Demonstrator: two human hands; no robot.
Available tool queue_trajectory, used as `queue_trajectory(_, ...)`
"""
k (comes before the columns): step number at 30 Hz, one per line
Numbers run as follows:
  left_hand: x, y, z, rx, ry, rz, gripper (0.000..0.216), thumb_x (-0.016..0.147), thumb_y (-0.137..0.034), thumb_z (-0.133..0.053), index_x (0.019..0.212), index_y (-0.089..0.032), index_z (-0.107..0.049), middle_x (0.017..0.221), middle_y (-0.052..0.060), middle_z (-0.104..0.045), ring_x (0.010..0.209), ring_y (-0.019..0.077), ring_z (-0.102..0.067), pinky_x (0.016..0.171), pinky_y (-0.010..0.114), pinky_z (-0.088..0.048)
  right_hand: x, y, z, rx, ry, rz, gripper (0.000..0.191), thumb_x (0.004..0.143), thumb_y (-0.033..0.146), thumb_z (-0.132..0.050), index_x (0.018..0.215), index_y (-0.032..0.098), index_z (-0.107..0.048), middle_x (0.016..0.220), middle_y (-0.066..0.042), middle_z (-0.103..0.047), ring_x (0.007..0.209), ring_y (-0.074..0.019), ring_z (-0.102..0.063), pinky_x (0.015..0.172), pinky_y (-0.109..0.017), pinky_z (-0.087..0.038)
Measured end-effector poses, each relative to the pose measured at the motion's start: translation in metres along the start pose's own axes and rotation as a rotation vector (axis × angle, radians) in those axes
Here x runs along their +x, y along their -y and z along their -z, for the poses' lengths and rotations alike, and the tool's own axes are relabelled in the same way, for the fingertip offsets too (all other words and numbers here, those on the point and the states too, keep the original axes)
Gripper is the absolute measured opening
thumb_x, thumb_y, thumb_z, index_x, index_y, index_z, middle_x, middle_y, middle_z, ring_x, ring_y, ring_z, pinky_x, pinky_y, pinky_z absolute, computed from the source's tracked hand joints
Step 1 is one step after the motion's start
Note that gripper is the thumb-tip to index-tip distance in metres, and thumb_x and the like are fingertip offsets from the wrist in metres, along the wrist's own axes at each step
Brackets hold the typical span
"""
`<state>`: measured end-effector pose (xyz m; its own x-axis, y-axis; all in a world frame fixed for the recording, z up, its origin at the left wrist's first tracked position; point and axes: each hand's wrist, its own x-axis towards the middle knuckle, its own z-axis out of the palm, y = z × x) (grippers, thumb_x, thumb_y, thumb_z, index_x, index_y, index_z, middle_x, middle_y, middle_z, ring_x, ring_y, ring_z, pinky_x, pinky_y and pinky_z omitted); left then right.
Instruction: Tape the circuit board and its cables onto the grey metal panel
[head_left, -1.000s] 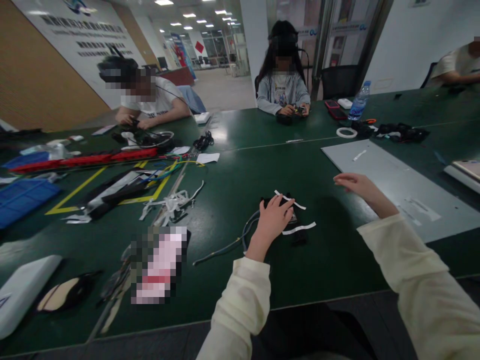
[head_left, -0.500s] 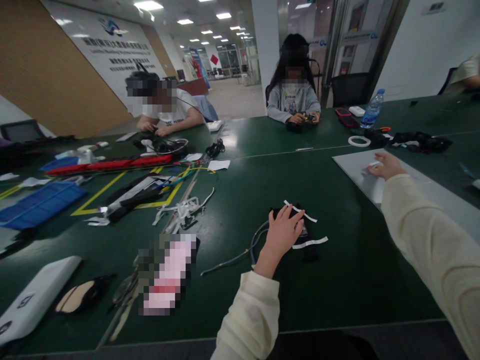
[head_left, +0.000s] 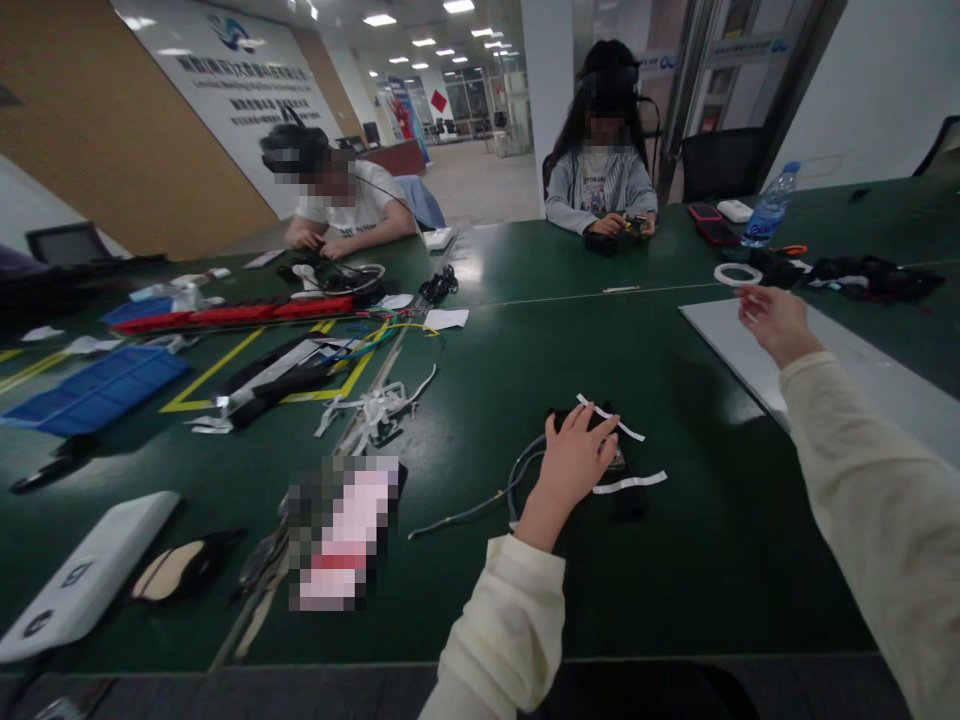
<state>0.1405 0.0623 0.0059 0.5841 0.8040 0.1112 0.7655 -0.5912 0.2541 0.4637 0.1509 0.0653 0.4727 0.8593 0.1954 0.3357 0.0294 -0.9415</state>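
Observation:
My left hand point(head_left: 576, 458) lies with fingers spread over a dark flat object point(head_left: 628, 500), mostly hidden beneath it. Its fingertips touch one white strip point(head_left: 626, 428); a second white strip point(head_left: 630, 483) lies across the object closer to me. A grey cable point(head_left: 480, 508) runs out to the left from under the hand. My right hand point(head_left: 780, 325) is raised above the far left part of a white board point(head_left: 840, 350), thumb and fingers pinched. A tiny pale bit shows at its fingertips, too small to name.
A tape roll point(head_left: 737, 275) and a water bottle point(head_left: 771, 205) stand beyond the board. Left of my hands are crumpled white strips point(head_left: 379, 412), a phone point(head_left: 352, 530), a mouse point(head_left: 184, 570), a white case point(head_left: 90, 575) and a blue tray point(head_left: 97, 390). Two people sit across the table.
My right hand has lifted off the white board and moved up toward the tape roll, fingers pinched. The left hand stays on the dark object. The view has shifted slightly.

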Motion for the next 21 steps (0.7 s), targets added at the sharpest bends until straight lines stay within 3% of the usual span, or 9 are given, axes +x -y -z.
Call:
queue_trajectory(1, 0.001, 0.000, 0.000, 0.000, 0.000, 0.001, 0.044, 0.098, -0.045, -0.024, 0.137, -0.036, -0.042, 0.145, 0.005, -0.042, 0.139, 0.0259, -0.031, 0.109, 0.062, -0.024, -0.010, 0.005, -0.006, 0.044, 0.055, -0.028, 0.036, 0.098, 0.030, -0.034, 0.105, 0.010, -0.063, 0.112, -0.019, -0.061, 0.096, -0.0154, -0.061, 0.080, -0.028, -0.050)
queue_trajectory(3, 0.002, -0.001, -0.001, 0.003, -0.007, 0.003, 0.042, 0.098, -0.043, -0.026, 0.136, -0.035, -0.043, 0.145, 0.006, -0.043, 0.138, 0.0259, -0.031, 0.109, 0.061, -0.025, -0.045, 0.019, -0.025, 0.128, 0.208, -0.048, 0.029, 0.094, 0.034, -0.044, 0.100, 0.015, -0.065, 0.105, -0.013, -0.065, 0.087, -0.0148, -0.063, 0.075, -0.027, -0.052)
queue_trajectory(6, 0.001, -0.001, -0.004, 0.014, -0.033, -0.004, 0.040, 0.098, -0.040, -0.032, 0.133, -0.032, -0.047, 0.141, 0.006, -0.047, 0.136, 0.0256, -0.034, 0.110, 0.059, -0.025, -0.120, 0.041, -0.060, 0.260, 0.656, -0.044, 0.030, 0.087, 0.041, -0.054, 0.108, 0.022, -0.062, 0.095, -0.006, -0.067, 0.081, -0.0147, -0.063, 0.071, -0.028, -0.052)
queue_trajectory(8, 0.000, 0.001, -0.006, 0.018, -0.022, -0.013, 0.037, 0.096, -0.035, -0.037, 0.130, -0.028, -0.052, 0.137, 0.007, -0.052, 0.134, 0.0251, -0.038, 0.112, 0.056, -0.022, -0.165, 0.049, -0.082, 0.216, 0.794, -0.018, 0.029, 0.086, 0.042, -0.054, 0.107, 0.023, -0.062, 0.082, -0.002, -0.065, 0.067, -0.0121, -0.061, 0.061, -0.025, -0.050)
queue_trajectory(12, -0.003, 0.006, -0.005, 0.013, 0.043, -0.059, 0.047, 0.091, -0.026, -0.045, 0.137, -0.029, -0.043, 0.144, 0.005, -0.045, 0.138, 0.0252, -0.031, 0.114, 0.057, -0.017, -0.211, 0.047, -0.111, 0.071, 0.788, 0.027, 0.029, 0.087, 0.038, -0.054, 0.111, 0.022, -0.057, 0.072, 0.001, -0.063, 0.058, -0.0123, -0.060, 0.058, -0.026, -0.050)
queue_trajectory(18, -0.004, 0.003, 0.001, 0.085, 0.094, -0.065, 0.056, 0.092, -0.035, -0.043, 0.146, -0.028, -0.029, 0.153, 0.006, -0.031, 0.142, 0.0262, -0.022, 0.113, 0.055, -0.022, -0.226, 0.047, -0.121, -0.712, 0.518, 0.266, 0.051, 0.089, 0.039, -0.052, 0.136, 0.022, -0.043, 0.081, -0.007, -0.068, 0.071, -0.0215, -0.066, 0.063, -0.031, -0.049)
queue_trajectory(21, -0.005, 0.000, 0.000, 0.137, 0.093, -0.066, 0.053, 0.093, -0.032, -0.040, 0.145, -0.028, -0.030, 0.152, 0.008, -0.031, 0.142, 0.0269, -0.022, 0.111, 0.056, -0.024, -0.234, 0.053, -0.118, -0.893, 0.475, 0.302, 0.060, 0.092, 0.046, -0.045, 0.143, 0.019, -0.032, 0.083, -0.009, -0.068, 0.068, -0.0222, -0.066, 0.059, -0.030, -0.048)
